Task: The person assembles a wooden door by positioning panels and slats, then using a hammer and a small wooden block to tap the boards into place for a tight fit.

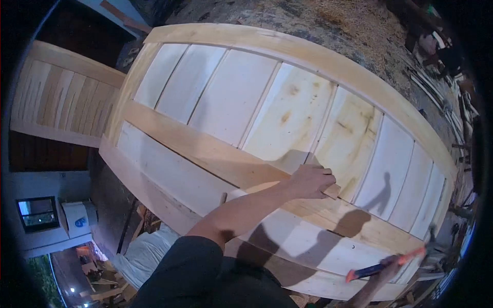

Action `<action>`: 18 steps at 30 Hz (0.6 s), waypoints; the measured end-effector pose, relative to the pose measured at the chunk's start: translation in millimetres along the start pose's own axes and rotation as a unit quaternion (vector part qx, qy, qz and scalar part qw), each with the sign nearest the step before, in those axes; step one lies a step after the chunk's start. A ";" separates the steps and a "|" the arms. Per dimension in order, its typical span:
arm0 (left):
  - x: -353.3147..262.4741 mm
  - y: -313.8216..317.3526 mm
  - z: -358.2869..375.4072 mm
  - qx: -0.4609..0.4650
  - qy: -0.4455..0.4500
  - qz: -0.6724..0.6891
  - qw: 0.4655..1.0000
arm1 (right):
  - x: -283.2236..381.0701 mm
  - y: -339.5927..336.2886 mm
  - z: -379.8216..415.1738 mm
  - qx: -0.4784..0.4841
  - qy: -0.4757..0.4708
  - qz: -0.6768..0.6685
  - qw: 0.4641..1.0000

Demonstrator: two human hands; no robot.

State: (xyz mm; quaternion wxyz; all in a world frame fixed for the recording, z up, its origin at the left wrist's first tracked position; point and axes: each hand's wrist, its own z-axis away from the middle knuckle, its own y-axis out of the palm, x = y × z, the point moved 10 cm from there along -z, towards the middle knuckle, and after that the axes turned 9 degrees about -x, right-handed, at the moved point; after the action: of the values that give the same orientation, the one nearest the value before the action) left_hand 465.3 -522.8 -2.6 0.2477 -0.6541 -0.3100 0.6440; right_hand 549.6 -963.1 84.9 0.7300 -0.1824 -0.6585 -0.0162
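A large wooden door panel (205, 149) with framed boards lies in front of me. My left hand (311, 181) is closed around a small wood block (333, 191), pressed on the panel near the middle rail. At the lower right, my right hand (390, 265) grips a hammer (368, 271) with an orange and dark handle; its head, blurred, is at the far right over the panel's edge. Brown stains mark two of the boards beyond my left hand.
Another slatted wooden panel (61, 97) stands at the left. A pale plastic sheet (149, 256) lies at the lower left. Sawdust covers the ground (354, 36) beyond the door. Wood strips (429, 87) and a person's hand are at the upper right.
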 end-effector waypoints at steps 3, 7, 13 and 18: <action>-0.7 -0.8 0.3 0.003 0.007 -0.006 1.000 | -46.1 -33.0 4.4 -0.137 -0.058 0.015 0.989; -8.6 -0.1 0.3 -0.019 0.040 -0.039 0.998 | -117.4 109.9 199.1 0.180 0.248 0.146 0.941; 0.5 0.3 -1.0 -0.005 0.021 -0.024 0.999 | -154.6 109.5 215.4 0.202 0.237 0.102 0.945; -5.8 -3.1 -1.1 0.006 0.014 -0.033 0.999 | -173.9 109.0 215.6 0.182 0.222 0.098 0.953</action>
State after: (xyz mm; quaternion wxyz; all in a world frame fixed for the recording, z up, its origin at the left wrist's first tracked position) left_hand 466.2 -524.7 3.6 0.2772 -0.6511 -0.3239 0.6280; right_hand 349.4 -837.2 -95.7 0.8765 -0.1015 -0.4507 0.1352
